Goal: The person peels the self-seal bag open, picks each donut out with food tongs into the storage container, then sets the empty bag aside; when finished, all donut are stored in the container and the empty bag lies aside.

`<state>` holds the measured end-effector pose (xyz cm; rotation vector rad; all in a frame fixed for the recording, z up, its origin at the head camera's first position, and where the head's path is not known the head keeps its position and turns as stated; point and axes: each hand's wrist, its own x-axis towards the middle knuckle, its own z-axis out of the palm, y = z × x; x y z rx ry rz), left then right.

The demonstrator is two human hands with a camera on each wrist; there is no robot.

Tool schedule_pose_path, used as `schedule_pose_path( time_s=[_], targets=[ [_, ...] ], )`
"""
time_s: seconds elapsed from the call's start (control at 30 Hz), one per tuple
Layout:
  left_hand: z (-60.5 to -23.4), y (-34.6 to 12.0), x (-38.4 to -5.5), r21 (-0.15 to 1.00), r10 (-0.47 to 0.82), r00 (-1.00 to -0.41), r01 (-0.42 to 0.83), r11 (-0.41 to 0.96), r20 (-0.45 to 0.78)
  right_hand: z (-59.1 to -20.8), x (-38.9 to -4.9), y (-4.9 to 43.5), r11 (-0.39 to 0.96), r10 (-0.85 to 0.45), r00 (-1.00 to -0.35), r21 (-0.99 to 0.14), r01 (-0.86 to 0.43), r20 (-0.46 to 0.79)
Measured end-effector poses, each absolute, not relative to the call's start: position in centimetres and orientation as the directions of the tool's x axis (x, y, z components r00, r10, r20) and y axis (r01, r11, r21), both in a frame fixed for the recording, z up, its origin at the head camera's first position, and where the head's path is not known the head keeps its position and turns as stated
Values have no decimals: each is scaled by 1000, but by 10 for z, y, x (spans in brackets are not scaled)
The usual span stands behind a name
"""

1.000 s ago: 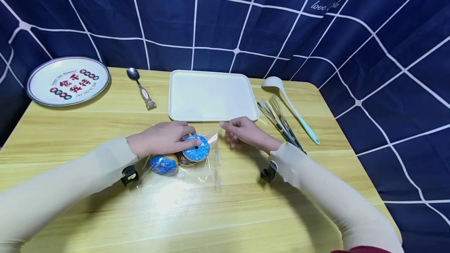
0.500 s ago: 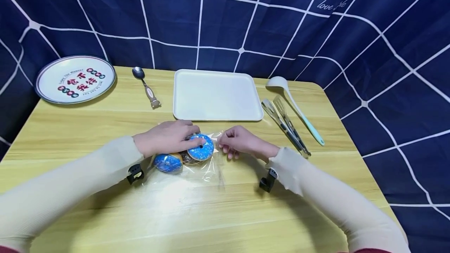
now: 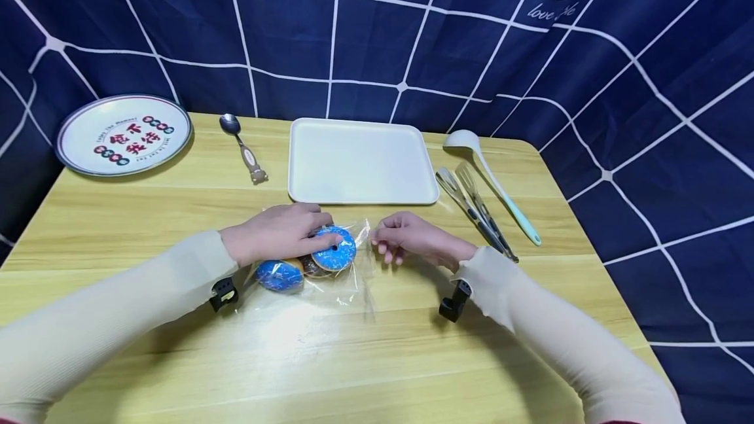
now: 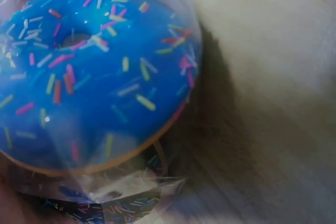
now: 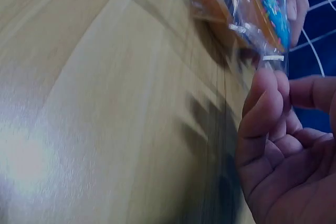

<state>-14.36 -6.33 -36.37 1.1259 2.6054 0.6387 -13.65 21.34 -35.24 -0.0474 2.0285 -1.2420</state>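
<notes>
A clear plastic bag [image 3: 353,283] with several doughnuts inside lies on the table. Uppermost in it is a blue-iced doughnut [image 3: 334,255] with coloured sprinkles, which fills much of the left wrist view. A chocolate doughnut [image 4: 126,209] shows beneath it, and another blue doughnut [image 3: 279,276] lies nearer my left wrist. My left hand [image 3: 281,233] grips the bagged doughnuts from the left, its thumb across the top blue one; its other fingertips are partly hidden. Between thumb and forefinger, my right hand [image 3: 412,237] pinches the right edge of the bag, plain in the right wrist view [image 5: 286,124].
Behind the hands lies a white rectangular tray [image 3: 363,161]. A round plate [image 3: 125,136] and a spoon [image 3: 243,149] are at the back left. To the right are metal tongs [image 3: 476,211] and a ladle [image 3: 501,188]. A dark blue checked cloth [image 3: 283,25] hangs behind the table.
My right hand has come down from near the tray's front edge to the bag's right edge and now pinches it. The left hand stays on the doughnuts; the head view shifts slightly.
</notes>
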Motion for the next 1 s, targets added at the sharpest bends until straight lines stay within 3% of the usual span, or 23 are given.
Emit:
schedule_pose_path(
  time_s=[0.53,1.0],
  targets=[
    [-365,-63,-143,456,737,-675,649,609,-23,-359,-141,246,537,-508,-629,-788,303,-588],
    [-364,-64,-141,439,736,-676,657,613,-15,-351,-122,230,548,-415,-666,-755,361,-620]
  ],
)
